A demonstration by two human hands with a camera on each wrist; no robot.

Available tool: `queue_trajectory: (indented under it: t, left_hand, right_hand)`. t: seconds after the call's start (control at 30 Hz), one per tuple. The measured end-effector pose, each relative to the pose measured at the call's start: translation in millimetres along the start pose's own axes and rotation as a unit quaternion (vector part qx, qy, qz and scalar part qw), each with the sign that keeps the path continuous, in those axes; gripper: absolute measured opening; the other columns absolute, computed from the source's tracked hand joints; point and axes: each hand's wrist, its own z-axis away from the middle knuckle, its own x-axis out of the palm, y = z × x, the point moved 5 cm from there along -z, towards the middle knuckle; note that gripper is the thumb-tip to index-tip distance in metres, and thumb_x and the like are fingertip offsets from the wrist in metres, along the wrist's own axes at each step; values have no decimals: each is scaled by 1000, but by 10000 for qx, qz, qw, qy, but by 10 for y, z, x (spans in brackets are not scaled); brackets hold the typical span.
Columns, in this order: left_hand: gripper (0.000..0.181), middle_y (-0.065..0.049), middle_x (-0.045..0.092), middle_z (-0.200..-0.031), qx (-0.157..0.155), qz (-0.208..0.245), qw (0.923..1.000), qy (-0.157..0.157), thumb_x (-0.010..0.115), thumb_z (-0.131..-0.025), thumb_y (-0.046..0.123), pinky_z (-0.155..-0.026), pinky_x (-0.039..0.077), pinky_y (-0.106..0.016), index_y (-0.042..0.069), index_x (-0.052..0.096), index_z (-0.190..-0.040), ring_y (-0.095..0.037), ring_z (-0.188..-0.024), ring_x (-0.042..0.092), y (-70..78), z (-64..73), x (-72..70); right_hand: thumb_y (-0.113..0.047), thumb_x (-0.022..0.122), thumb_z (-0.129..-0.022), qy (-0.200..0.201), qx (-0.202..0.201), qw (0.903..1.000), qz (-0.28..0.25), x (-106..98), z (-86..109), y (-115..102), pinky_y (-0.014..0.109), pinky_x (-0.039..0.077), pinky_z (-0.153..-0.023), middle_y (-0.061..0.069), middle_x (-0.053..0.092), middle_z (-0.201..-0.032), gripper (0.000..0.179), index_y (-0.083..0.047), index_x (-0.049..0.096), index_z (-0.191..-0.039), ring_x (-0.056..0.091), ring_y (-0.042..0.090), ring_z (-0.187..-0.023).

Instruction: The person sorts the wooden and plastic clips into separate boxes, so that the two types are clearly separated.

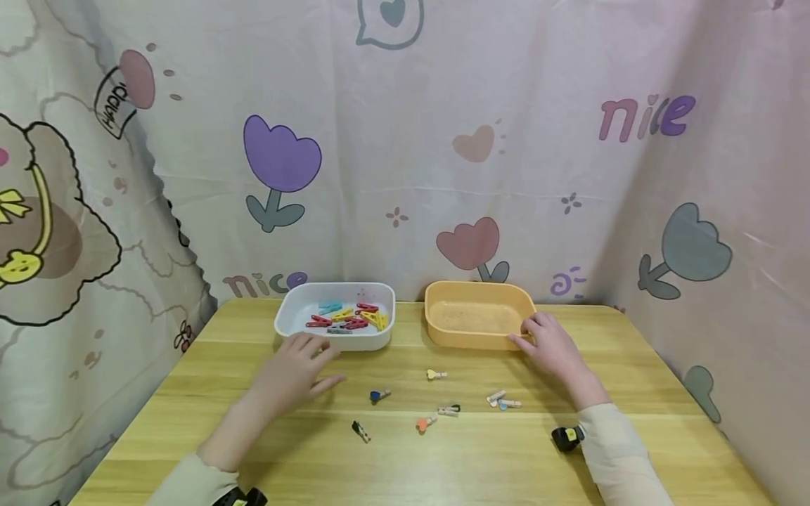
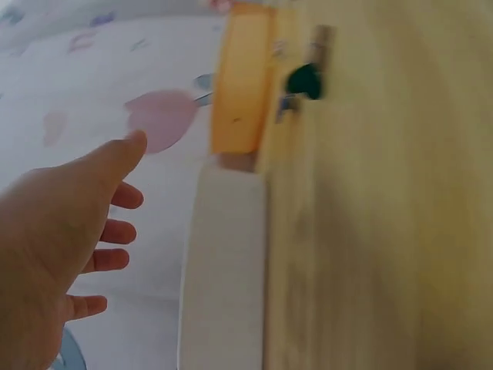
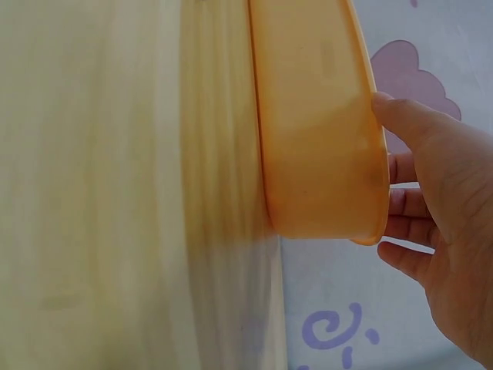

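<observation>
Bright clips [image 1: 356, 324] are boxed, little clips [image 1: 448, 410] aren't; the loose left hand [image 1: 296, 367] holds nothing, the right hand [image 1: 554, 347] pinches the orange tub [image 1: 468, 341].

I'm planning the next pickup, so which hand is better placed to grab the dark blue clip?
Probably the left hand: it looks empty and is nearer the dark blue clip, while the right hand is farther off, holding the rim of the orange tray.
</observation>
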Motion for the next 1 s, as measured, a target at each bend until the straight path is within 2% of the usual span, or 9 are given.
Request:
queue_trajectory:
  t: [0.1, 0.23, 0.47, 0.63, 0.83, 1.0]
  left_hand:
    - [39, -4, 65, -101, 511, 11, 9987, 65, 76, -78, 44, -90, 51, -46, 17, 68, -104, -24, -97, 61, 92, 42, 6]
    - [37, -1, 64, -99, 954, 31, 9954, 114, 81, -75, 38, -87, 51, -42, 18, 67, -102, -21, -96, 59, 185, 68, 4]
    - [35, 1, 64, -99, 1733, 164, 9846, -142, 81, -75, 37, -91, 51, -42, 21, 65, -101, -20, -98, 59, 376, 136, 80]
    - [28, 3, 64, -100, 1883, 323, 9805, -453, 77, -79, 35, -90, 51, -43, 24, 64, -101, -19, -99, 59, 463, 182, 168]
    - [26, 3, 63, -105, 1984, 362, 9753, -897, 73, -84, 41, -94, 49, -44, 26, 64, -103, -19, -102, 58, 516, 200, 241]
    - [28, 4, 63, -103, 2056, 392, 9729, -981, 73, -83, 42, -93, 51, -45, 26, 63, -103, -19, -101, 59, 567, 191, 267]
  right_hand:
    - [-42, 65, -91, -13, 1, 10000, 24, -9, -10, -11, 48, 45, -87, 10, 56, -101, 32, -10, 62, -89, 51, 29, -98]
    - [-42, 65, -91, 2, 17, 10000, 0, -20, -13, -17, 48, 46, -88, 10, 57, -102, 33, -9, 62, -89, 52, 29, -98]
    - [-42, 64, -91, -6, 34, 10000, 23, -20, -12, -13, 47, 46, -86, 9, 57, -102, 32, -10, 62, -90, 51, 28, -96]
    - [-40, 65, -91, 31, -9, 10000, 23, -22, -16, -28, 48, 45, -87, 9, 57, -102, 30, -10, 63, -92, 52, 28, -97]
    - [-41, 65, -91, 57, -79, 9999, 113, -2, -19, -32, 44, 45, -85, 8, 57, -99, 31, -10, 64, -94, 51, 26, -94]
    - [-42, 65, -91, 95, -145, 9998, 96, -6, -19, -46, 44, 45, -85, 7, 58, -97, 33, -10, 65, -97, 52, 26, -93]
